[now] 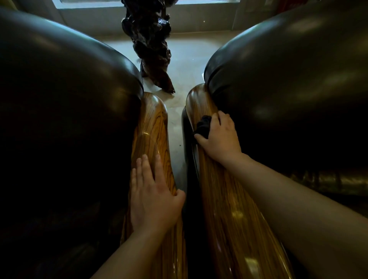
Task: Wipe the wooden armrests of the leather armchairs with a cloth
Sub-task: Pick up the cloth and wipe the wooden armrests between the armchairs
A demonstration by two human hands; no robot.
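Note:
Two glossy striped wooden armrests run away from me side by side. The left armrest (pixel 153 127) belongs to a dark leather armchair (pixel 65 95) on the left. The right armrest (pixel 223 199) belongs to a second dark leather armchair (pixel 288 75) on the right. My right hand (pixel 221 135) presses a small dark cloth (pixel 203 123) onto the right armrest, far along it beside the leather cushion. My left hand (pixel 153 195) lies flat on the left armrest with fingers spread and thumb over its inner edge, holding nothing.
A narrow strip of pale floor (pixel 176 127) separates the two armrests. Beyond them stands a dark gnarled wood sculpture (pixel 153 45) on the floor. A bright window (pixel 123 2) and a low wall run across the back.

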